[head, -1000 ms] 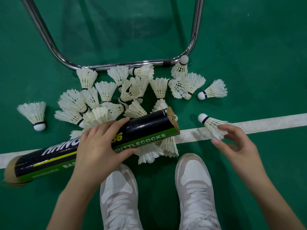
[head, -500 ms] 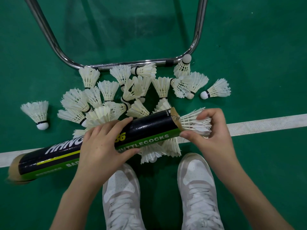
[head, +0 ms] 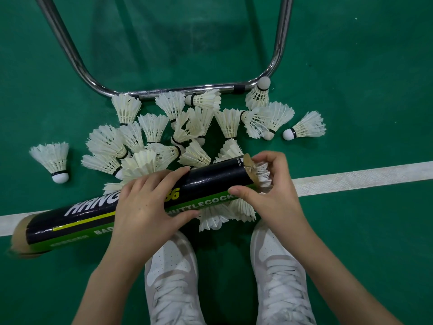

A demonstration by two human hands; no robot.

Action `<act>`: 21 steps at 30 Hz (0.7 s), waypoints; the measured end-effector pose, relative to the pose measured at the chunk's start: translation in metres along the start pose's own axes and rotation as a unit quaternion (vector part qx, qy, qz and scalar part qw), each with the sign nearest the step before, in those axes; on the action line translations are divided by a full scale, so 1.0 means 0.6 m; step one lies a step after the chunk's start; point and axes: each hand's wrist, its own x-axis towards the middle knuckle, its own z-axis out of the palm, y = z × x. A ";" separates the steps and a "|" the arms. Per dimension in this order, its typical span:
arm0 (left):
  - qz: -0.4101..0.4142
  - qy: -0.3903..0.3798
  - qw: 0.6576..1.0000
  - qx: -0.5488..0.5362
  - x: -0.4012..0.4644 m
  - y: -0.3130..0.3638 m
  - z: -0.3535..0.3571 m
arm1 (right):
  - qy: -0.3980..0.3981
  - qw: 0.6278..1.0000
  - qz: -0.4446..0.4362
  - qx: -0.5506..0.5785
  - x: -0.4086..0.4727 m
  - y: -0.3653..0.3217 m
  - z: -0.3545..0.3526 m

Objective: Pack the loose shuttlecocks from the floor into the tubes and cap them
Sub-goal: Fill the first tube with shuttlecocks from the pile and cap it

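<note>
My left hand (head: pixel 150 202) grips the middle of a long black and green shuttlecock tube (head: pixel 218 179), held nearly level above the floor. The tube's open end points right. My right hand (head: pixel 274 191) is closed around a white shuttlecock (head: pixel 263 175) whose feathers stick partly out of that open end; its cork is hidden inside. A pile of several loose white shuttlecocks (head: pixel 192 127) lies on the green floor just beyond the tube. One lone shuttlecock (head: pixel 54 160) stands at the left, another (head: pixel 304 127) lies at the right.
A bent chrome tube frame (head: pixel 178 90) rests on the floor behind the pile. A white court line (head: pixel 363 178) crosses the green floor under the tube. My two white sneakers (head: pixel 173 277) stand at the bottom centre.
My right hand picked a shuttlecock off the white line at the right, carried it to the tube's open end and has pushed it further in. The left hand kept hold of the tube.
</note>
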 end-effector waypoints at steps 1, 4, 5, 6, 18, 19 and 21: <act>0.001 0.000 1.000 0.001 0.000 0.000 0.000 | 0.000 1.000 0.001 0.005 0.000 0.000 0.001; 0.002 0.003 1.000 0.002 -0.001 0.001 0.001 | -0.005 1.000 0.004 0.022 0.002 0.000 0.002; 0.002 0.004 1.000 0.002 -0.001 0.002 0.001 | -0.007 1.000 0.004 0.024 0.003 0.000 0.002; 0.001 0.004 1.000 0.003 -0.001 0.002 0.000 | -0.009 1.000 0.004 0.026 0.003 0.000 0.002; 0.013 0.003 1.000 0.011 0.000 0.002 0.001 | -0.070 0.995 0.024 0.067 0.008 0.003 -0.004; 0.014 0.002 1.000 0.012 0.000 0.003 0.002 | -0.074 0.995 0.024 0.063 0.007 0.005 -0.004; 0.015 0.002 1.000 0.015 0.001 0.004 0.002 | -0.083 0.995 0.025 0.059 0.006 0.008 -0.004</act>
